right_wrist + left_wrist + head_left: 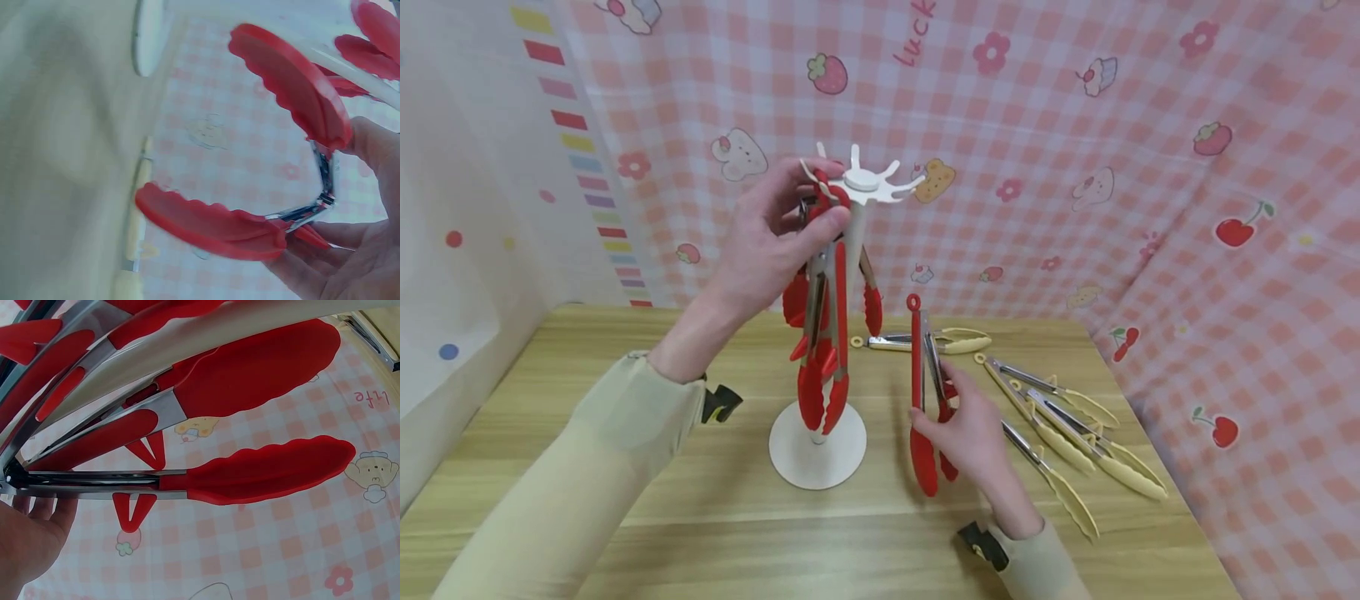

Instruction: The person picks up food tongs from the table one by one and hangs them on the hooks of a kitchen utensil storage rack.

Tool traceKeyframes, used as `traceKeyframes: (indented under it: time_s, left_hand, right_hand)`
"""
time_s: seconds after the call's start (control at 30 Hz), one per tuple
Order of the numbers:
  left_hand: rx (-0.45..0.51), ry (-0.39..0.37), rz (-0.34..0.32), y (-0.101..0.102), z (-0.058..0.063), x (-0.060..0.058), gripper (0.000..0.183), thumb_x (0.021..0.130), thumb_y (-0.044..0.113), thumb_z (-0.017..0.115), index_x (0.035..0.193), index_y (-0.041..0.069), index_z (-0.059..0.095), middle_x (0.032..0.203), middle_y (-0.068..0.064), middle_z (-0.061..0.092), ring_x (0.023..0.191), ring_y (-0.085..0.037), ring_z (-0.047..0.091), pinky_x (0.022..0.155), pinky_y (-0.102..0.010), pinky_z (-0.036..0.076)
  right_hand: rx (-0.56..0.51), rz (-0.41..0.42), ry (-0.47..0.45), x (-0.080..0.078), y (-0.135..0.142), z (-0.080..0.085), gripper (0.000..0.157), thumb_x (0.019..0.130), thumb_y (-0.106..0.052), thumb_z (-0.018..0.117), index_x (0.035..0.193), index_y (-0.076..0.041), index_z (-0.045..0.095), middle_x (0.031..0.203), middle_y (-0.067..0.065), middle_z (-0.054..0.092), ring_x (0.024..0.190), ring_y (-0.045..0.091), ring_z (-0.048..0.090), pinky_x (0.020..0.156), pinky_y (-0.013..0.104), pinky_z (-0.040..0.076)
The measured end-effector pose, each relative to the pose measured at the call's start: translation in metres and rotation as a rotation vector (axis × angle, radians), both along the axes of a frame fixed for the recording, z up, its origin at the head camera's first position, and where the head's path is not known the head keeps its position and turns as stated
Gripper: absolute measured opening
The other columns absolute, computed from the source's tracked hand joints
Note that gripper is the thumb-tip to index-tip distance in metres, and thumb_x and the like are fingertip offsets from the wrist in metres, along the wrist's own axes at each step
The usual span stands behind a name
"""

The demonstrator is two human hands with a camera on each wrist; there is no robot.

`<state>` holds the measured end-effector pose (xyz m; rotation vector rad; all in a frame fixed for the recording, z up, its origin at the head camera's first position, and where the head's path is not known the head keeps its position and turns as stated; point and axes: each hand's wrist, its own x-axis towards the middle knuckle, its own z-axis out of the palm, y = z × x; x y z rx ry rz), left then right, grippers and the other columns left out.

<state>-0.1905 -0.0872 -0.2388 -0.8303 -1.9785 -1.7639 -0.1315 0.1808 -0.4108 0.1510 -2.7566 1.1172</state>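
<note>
A white stand with a ring of hooks [861, 180] rises from a round base [817, 467]. Several red-tipped tongs hang from it. At its left side my left hand [763, 246] pinches the red loop end of one pair of tongs [841, 308] by a hook; other fingers are partly hidden behind it. The left wrist view shows hanging tongs [269, 469] beside that hand. To the right of the stand, my right hand [972, 429] grips another pair of red tongs [917, 375], loop end up, with the tips spread apart in the right wrist view [212, 225].
Several pairs of cream-tipped tongs [1045, 421] lie on the wooden table [685, 500] at the right, and one pair [925, 340] lies behind the held tongs. A checked cloth [1000, 125] hangs at the back and right.
</note>
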Motion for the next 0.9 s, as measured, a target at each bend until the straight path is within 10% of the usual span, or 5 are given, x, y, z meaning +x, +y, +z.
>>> traceKeyframes:
  time_s: [0.3, 0.9]
  left_hand:
    - [0.0, -0.007, -0.003, 0.001, 0.0, 0.0, 0.044, 0.097, 0.006, 0.066, 0.14, 0.0, 0.057, 0.11, 0.017, 0.065, 0.113, -0.02, 0.063, 0.096, -0.037, 0.052]
    - [-0.002, 0.006, 0.003, 0.001, -0.001, 0.0, 0.045, 0.097, 0.008, 0.066, 0.14, 0.001, 0.057, 0.112, 0.017, 0.065, 0.114, -0.019, 0.062, 0.096, -0.038, 0.052]
  right_hand:
    - [-0.071, -0.028, 0.18, 0.018, 0.0, 0.026, 0.076, 0.083, -0.017, 0.088, 0.15, -0.011, 0.054, 0.122, 0.012, 0.068, 0.103, 0.024, 0.066, 0.079, 0.039, 0.067]
    - [-0.019, 0.062, 0.579, 0.055, -0.01, 0.061, 0.087, 0.071, -0.011, 0.091, 0.151, -0.008, 0.055, 0.122, 0.012, 0.071, 0.102, 0.022, 0.07, 0.074, 0.044, 0.066]
